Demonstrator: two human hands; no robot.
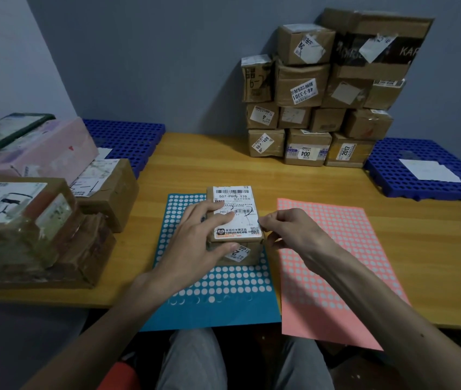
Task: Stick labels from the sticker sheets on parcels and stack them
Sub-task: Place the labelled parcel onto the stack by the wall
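Note:
A small cardboard parcel [242, 220] with a white shipping label on top stands on the blue sticker sheet [218, 282] in the middle of the table. My left hand [198, 243] grips the parcel from its left side, fingers across the top and thumb on the near face. My right hand [288, 229] is at the parcel's right edge with thumb and forefinger pinched together; whether a sticker sits between them is too small to tell. A pink sticker sheet [336, 263] lies to the right, partly over the table's front edge.
A tall stack of brown parcels [322, 102] leans against the back wall. More parcels [40, 206], brown and pink, are piled at the left. Blue perforated mats lie at the back left [128, 136] and at the right [432, 170], the right one bearing a white paper [429, 170].

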